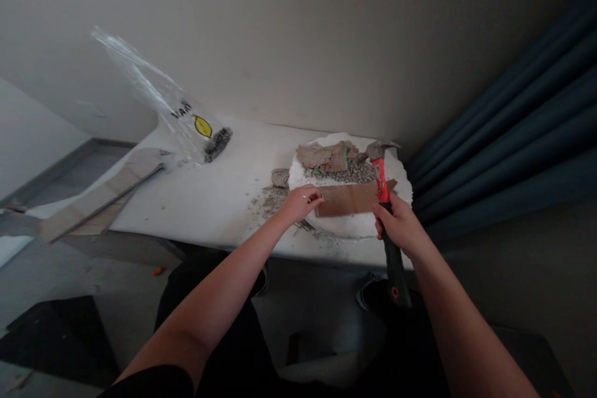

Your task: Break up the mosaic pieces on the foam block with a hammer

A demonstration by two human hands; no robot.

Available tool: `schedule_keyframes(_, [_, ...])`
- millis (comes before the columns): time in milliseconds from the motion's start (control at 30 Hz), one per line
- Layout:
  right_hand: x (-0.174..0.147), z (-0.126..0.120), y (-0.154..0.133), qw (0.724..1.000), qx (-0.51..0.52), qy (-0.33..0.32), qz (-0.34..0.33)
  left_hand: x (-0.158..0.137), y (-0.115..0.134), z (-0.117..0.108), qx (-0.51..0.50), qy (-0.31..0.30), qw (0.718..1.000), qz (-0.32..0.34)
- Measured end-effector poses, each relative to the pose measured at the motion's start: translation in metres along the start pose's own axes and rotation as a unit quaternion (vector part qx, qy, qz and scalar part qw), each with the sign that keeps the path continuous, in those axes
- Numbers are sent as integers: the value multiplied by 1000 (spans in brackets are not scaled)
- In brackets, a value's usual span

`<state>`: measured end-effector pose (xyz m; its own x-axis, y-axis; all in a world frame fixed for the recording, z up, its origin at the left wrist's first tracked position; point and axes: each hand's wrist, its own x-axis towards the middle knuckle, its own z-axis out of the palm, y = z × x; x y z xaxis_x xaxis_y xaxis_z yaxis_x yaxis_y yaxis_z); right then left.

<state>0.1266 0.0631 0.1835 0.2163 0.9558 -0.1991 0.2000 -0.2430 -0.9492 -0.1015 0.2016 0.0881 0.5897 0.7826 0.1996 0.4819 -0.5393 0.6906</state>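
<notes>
My right hand [397, 224] is wrapped round the dark handle of a claw hammer [381, 179] with a red neck. The hammer's metal head points away from me, over a white ragged-edged sheet [402, 189]. On that sheet lies a flat brown strip [349, 200]. My left hand [304, 201] is closed at the strip's left end, its fingers curled together; whatever is in them is too small to make out. Beyond the strip sit a grey-brown broken slab [326, 157] and a heap of small grey fragments [359, 170].
A clear plastic bag [172, 109] with dark grains at its bottom stands on the white table [209, 193]. Long flat boards [102, 196] lean at the table's left end. Crumbs [268, 202] lie left of the sheet. A blue curtain [513, 112] hangs at the right.
</notes>
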Motion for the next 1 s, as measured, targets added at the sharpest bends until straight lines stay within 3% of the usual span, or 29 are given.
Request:
schedule_keyframes(67, [-1, 0, 5, 998, -58, 1, 4, 0, 0, 0, -1, 1, 1000, -3])
schedule_keyframes(200, [-11, 0, 7, 988, -141, -56, 3, 1, 2, -1, 20, -5, 1000, 0])
schedule_keyframes(400, [-39, 5, -16, 961, -229, -94, -122, 2, 0, -3, 35, -13, 999, -2])
schedule_keyframes(733, [-58, 22, -19, 914, -375, -78, -133, 2, 0, -2, 33, -9, 999, -9])
schedule_keyframes(1000, [-59, 29, -15, 903, -400, -62, -146, -2, -1, 0, 23, -8, 1000, -1])
